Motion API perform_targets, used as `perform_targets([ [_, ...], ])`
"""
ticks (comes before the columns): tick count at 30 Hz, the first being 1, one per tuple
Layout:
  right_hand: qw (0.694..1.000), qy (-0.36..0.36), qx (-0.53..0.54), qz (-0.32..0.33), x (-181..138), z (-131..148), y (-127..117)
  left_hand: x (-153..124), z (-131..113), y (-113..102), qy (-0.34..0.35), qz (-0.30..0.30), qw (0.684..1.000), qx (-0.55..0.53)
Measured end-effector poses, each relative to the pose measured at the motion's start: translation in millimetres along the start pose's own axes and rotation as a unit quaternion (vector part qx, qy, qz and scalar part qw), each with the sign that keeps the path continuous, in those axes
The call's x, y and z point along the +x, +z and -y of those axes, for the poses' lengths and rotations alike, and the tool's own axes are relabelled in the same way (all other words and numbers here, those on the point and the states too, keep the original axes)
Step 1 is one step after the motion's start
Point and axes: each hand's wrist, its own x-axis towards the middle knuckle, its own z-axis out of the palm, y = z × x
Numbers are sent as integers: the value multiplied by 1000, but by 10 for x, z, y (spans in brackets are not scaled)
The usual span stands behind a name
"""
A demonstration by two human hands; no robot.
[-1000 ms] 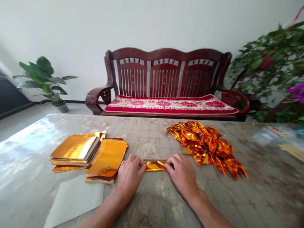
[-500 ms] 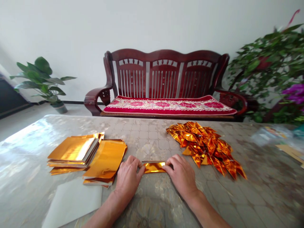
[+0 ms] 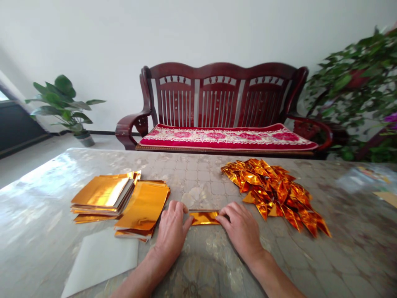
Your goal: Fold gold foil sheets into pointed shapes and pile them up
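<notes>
A folded strip of gold foil paper (image 3: 204,218) lies crosswise on the table in front of me. Its left end is pinched between the thumb and fingers of my left hand (image 3: 173,227). My right hand (image 3: 240,225) grips the other end the same way. Left of my left hand are two stacks of flat gold foil sheets, a nearer stack (image 3: 144,203) and a farther stack (image 3: 99,191). A pale sheet (image 3: 102,260) lies below them, near my left forearm. Beyond my right hand is a heap of folded gold foil pieces (image 3: 276,188) with pointed ends.
The table (image 3: 186,165) has a patterned, glossy cover. At its right side lie a clear plastic bag (image 3: 366,178) and a brown piece of card (image 3: 386,198). Behind stands a dark red wooden bench (image 3: 220,99), with a potted plant (image 3: 71,107) to the left and leafy plants (image 3: 356,82) to the right.
The camera view has turned slightly left, so everything sits farther right in the picture. Both hands keep their hold on the ends of the foil strip.
</notes>
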Motion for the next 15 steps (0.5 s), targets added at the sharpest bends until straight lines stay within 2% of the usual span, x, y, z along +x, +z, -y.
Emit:
perform_targets([
  [11, 1000, 0, 10, 8, -8, 1, -19, 10, 10, -1, 28, 9, 999, -28],
  [15, 1000, 6, 18, 8, -6, -2, -16, -4, 7, 17, 88, 11, 996, -11],
])
